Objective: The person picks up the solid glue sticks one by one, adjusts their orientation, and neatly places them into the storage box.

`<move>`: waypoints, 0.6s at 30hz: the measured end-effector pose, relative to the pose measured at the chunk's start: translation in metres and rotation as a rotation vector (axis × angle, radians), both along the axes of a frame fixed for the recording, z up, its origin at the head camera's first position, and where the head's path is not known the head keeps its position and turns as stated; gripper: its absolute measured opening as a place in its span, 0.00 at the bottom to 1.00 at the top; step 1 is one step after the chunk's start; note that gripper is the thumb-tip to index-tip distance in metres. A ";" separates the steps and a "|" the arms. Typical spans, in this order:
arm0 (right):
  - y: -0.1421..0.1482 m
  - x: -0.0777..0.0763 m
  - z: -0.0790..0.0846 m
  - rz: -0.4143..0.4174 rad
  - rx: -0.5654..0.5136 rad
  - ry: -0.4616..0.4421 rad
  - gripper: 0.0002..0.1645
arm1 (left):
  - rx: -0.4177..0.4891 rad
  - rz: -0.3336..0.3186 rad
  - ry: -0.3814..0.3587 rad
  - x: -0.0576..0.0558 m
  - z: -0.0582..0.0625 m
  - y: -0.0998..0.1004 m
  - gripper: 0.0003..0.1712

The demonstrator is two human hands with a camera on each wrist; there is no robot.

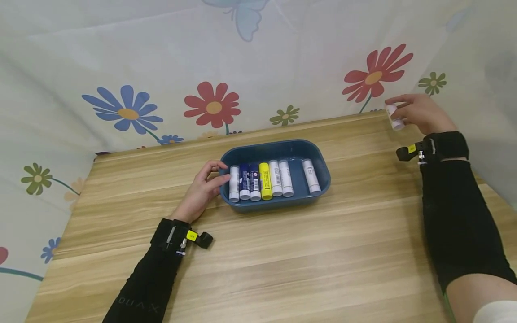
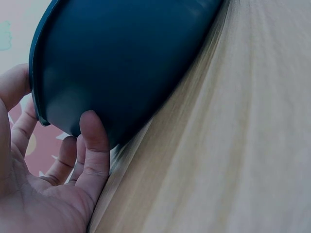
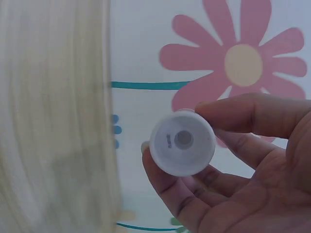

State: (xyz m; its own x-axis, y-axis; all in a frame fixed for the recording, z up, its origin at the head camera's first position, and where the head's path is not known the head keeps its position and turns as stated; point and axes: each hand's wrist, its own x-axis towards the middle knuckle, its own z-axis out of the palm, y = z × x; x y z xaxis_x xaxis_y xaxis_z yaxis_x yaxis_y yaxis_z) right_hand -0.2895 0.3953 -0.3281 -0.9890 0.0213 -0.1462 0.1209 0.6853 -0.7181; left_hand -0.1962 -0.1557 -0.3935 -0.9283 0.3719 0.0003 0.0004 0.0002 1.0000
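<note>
My left hand [image 1: 200, 190] grips the left end of a dark blue plastic tray [image 1: 266, 206]; in the left wrist view, fingers [image 2: 95, 136] lie along its outer wall. Inside the tray, a row of glue sticks runs from the left: a white one [image 1: 234, 184], two dark blue ones, a yellow one [image 1: 265, 181] and two white ones. After a gap, another white glue stick [image 1: 311, 176] leans near the right end. Far right, my right hand [image 1: 426, 114] pinches a white glue stick [image 1: 395, 117] above the table; its round base [image 3: 182, 143] faces the right wrist camera.
The wood-grain table [image 1: 303, 260] carries the tray near its back edge. A white flower-print cloth [image 1: 169, 54] hangs behind and along the sides. Each wrist wears a black strap with a small camera mount.
</note>
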 end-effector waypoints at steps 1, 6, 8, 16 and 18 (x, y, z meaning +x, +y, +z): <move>-0.002 0.001 0.002 0.002 -0.008 0.000 0.32 | -0.002 0.001 -0.001 0.000 0.000 0.000 0.21; -0.011 0.003 0.010 0.019 -0.063 0.015 0.32 | -0.008 -0.001 -0.006 -0.004 -0.006 -0.002 0.23; -0.015 0.003 0.012 0.027 -0.093 0.025 0.33 | -0.003 -0.003 -0.006 -0.008 -0.011 -0.003 0.24; -0.028 0.004 0.018 0.033 -0.100 0.039 0.35 | 0.013 0.006 -0.002 -0.014 -0.022 -0.006 0.23; -0.031 0.004 0.019 0.041 -0.104 0.040 0.34 | 0.016 0.009 0.003 -0.014 -0.022 -0.006 0.23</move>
State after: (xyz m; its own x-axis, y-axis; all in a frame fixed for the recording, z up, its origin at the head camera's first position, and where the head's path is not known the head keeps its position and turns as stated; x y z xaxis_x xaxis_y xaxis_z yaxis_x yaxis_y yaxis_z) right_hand -0.2856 0.3647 -0.3089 -0.9938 -0.0321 -0.1064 0.0647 0.6110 -0.7890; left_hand -0.2101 -0.1613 -0.4157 -0.9314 0.3639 0.0086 0.0031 -0.0157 0.9999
